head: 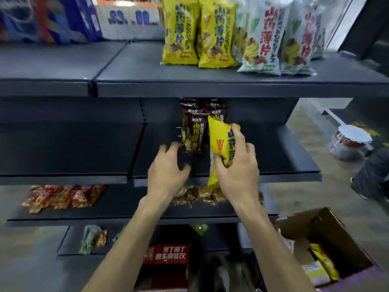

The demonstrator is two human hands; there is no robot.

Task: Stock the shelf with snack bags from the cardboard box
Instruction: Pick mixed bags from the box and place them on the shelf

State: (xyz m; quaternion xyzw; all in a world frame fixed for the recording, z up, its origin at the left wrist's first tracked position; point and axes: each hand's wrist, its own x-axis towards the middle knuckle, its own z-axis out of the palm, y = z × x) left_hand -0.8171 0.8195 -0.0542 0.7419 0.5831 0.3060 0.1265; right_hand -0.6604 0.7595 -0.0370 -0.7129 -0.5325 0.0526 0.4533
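My right hand point(237, 167) grips a yellow snack bag point(219, 142) and holds it upright over the front of the dark middle shelf point(284, 157), just right of a row of brown snack bags point(192, 133). My left hand point(168, 169) hovers beside the front brown bag with fingers spread and nothing in it. The open cardboard box point(328, 234) sits at the lower right with a few yellow bags point(322, 262) inside.
The top shelf point(147, 81) carries standing yellow bags point(197, 32) and white bags point(273, 36). Lower shelves hold red and orange packets point(63, 197). A red carton point(166, 264) stands below. A jar with a foil lid point(351, 142) lies on the floor at right.
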